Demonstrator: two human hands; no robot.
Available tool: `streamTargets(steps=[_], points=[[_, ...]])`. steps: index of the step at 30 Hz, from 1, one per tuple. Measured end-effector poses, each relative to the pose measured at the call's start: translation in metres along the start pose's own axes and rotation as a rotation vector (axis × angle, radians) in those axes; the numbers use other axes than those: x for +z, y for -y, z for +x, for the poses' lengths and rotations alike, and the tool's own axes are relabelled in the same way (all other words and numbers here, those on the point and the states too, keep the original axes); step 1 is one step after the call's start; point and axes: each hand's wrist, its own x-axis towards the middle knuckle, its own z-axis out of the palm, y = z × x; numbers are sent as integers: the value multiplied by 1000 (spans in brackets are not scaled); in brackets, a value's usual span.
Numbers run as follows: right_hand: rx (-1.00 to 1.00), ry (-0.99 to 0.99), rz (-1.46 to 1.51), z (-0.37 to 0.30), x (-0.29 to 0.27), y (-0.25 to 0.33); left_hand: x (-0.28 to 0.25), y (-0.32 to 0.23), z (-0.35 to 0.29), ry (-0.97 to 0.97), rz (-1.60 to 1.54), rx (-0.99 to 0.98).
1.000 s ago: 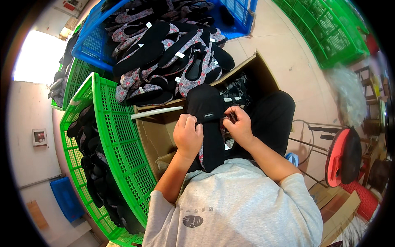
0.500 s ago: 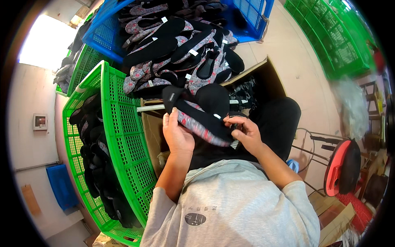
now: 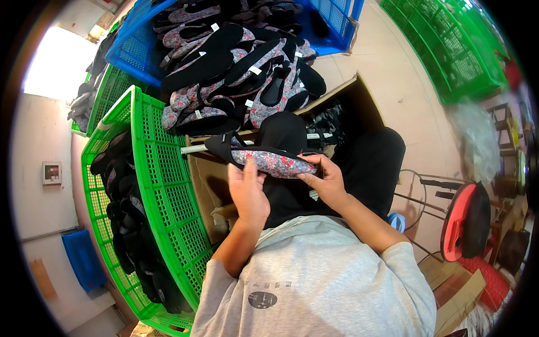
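Note:
A floral cloth shoe [image 3: 275, 162] with black edging is held sideways above my lap, its patterned side facing me. My left hand [image 3: 249, 194] grips it near the end with the black strap, thumb on the floral cloth. At the other end, my right hand [image 3: 327, 181] pinches the tip between thumb and fingers. Just beyond lies a heap of similar floral and black shoes [image 3: 247, 62], several with small white tags. The far fingers of both hands are partly hidden behind the shoe.
At left stands a green crate [image 3: 163, 185] holding dark shoes. A blue crate [image 3: 132, 53] is behind the heap. An open cardboard box [image 3: 368, 98] sits beyond my knees, with a white bar [image 3: 193, 149] nearby. On the right are a red-and-black round stool [image 3: 457, 224] and another green crate [image 3: 449, 50].
The shoe has been turned so that its floral side, rather than its black face, shows toward me. My right hand has shifted onto its tip; my left thumb now presses the side.

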Motion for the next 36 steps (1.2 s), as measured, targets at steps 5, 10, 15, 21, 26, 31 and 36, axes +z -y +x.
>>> streamTargets(steps=[5, 10, 15, 21, 26, 31, 36], points=[[215, -50, 70, -6, -7, 6, -4, 17, -12, 289, 358, 33], [342, -100, 108, 6, -15, 11, 7, -9, 0, 429, 1129, 85], [423, -282, 339, 18, -10, 16, -14, -16, 41, 65, -76, -276], [569, -348, 351, 6, -14, 2, -80, -46, 92, 212, -634, -517], [592, -332, 337, -2, -12, -14, -95, -51, 100, 60, -720, -550], [585, -311, 325, 0, -13, -13, -99, -48, 101, 55, -737, -540], [528, -230, 307, 3, -17, -7, -65, -55, 81, -109, -389, -232]])
